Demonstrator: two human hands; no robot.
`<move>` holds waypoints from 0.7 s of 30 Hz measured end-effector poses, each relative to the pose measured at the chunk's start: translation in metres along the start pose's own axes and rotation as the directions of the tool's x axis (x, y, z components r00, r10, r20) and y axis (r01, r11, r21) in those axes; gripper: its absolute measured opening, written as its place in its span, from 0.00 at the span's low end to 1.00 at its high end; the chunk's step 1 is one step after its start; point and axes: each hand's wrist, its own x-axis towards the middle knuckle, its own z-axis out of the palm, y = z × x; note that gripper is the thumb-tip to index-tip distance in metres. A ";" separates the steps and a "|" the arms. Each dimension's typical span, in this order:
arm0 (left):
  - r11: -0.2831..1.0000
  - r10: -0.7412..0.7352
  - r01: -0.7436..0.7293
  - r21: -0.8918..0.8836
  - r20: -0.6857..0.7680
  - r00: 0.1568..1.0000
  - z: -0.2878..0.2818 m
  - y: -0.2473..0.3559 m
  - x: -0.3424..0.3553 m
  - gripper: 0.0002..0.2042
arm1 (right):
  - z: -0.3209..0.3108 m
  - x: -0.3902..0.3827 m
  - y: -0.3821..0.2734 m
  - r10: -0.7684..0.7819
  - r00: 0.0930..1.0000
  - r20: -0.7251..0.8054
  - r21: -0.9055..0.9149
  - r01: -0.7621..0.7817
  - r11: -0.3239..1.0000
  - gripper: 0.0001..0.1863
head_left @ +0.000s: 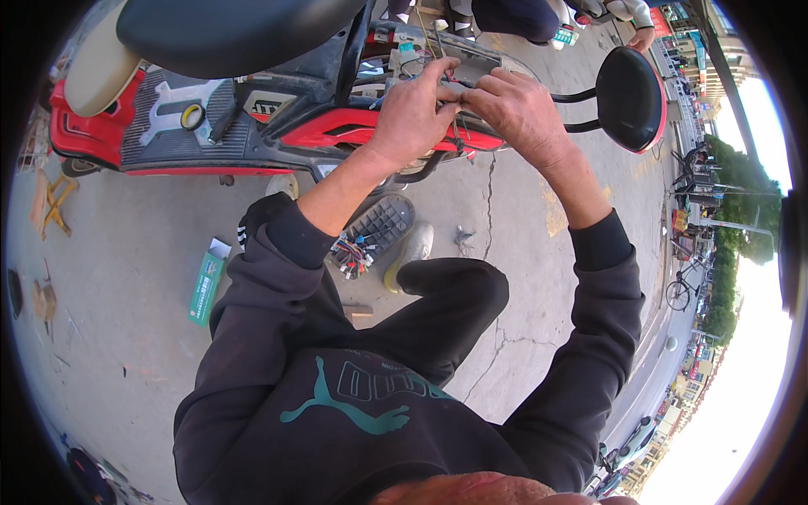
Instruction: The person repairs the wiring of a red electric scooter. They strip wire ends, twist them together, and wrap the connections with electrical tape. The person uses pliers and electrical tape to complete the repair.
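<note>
My left hand (419, 114) and my right hand (515, 108) meet over the opened rear body of a red electric scooter (349, 126). The fingertips of both are pinched close together on a thin dark wire (454, 82), partly covered by the fingers. Which part of the wire each hand grips is hard to see. More wires and a pale connector (408, 55) show in the open compartment beyond my left hand. Below my hands, some dark cable hangs by the red side panel.
On the scooter's footboard lies a yellow tape roll (193, 116). A dark plastic cover (383, 225) with a bundle of coloured wires (353, 257) rests on the ground by my shoe. Left stands a green box (207, 282). A black backrest (629, 99) juts out right; another person's hand (642, 39) is near it.
</note>
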 end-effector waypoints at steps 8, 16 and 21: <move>0.892 -0.222 0.267 -0.365 0.161 0.962 0.002 -0.010 0.005 0.18 | 0.004 -0.006 -0.030 -0.025 0.999 -0.036 -0.335 0.012 0.942 0.09; 0.870 -0.218 0.426 -0.248 0.582 0.784 -0.022 -0.002 0.029 0.18 | 0.028 -0.028 -0.044 -0.104 0.977 -0.185 -0.462 0.007 0.887 0.08; 0.779 -0.325 0.581 -0.235 0.641 0.695 -0.022 0.000 0.039 0.20 | 0.021 -0.020 -0.047 -0.131 0.983 -0.127 -0.475 0.056 0.878 0.07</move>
